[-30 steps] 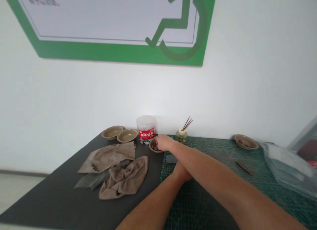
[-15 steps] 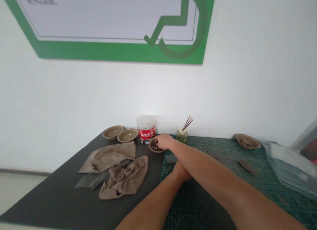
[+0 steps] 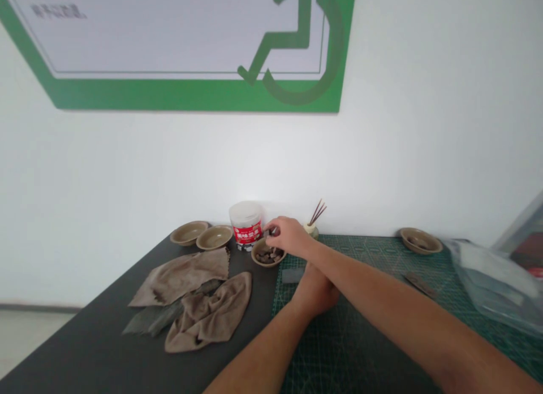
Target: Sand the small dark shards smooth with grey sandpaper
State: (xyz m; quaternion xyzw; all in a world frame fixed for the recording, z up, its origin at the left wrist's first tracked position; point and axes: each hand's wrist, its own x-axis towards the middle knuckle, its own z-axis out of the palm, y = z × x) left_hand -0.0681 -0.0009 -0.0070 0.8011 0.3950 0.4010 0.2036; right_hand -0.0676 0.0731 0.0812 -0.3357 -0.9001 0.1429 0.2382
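My right hand (image 3: 288,234) hovers just above a small tan bowl (image 3: 265,254) filled with dark pebble-like pieces, its fingers pinched on one small dark piece. My left hand (image 3: 313,293) rests on the green cutting mat (image 3: 373,303), partly under my right forearm, and its fingers are hidden. A dark grey rectangular block (image 3: 292,275) lies on the mat just in front of the left hand. A white tub with a red label (image 3: 245,225) stands right behind the bowl.
Two empty tan bowls (image 3: 202,236) sit at the back left and another bowl (image 3: 419,240) at the back right. Brown cloths (image 3: 193,292) lie crumpled on the dark table. A reed diffuser (image 3: 313,223), a dark strip (image 3: 419,284) and a clear plastic bag (image 3: 492,281) are on the right.
My right hand has lifted out of the bowl with a small dark piece pinched in its fingers. The left hand has come further out from under the right forearm.
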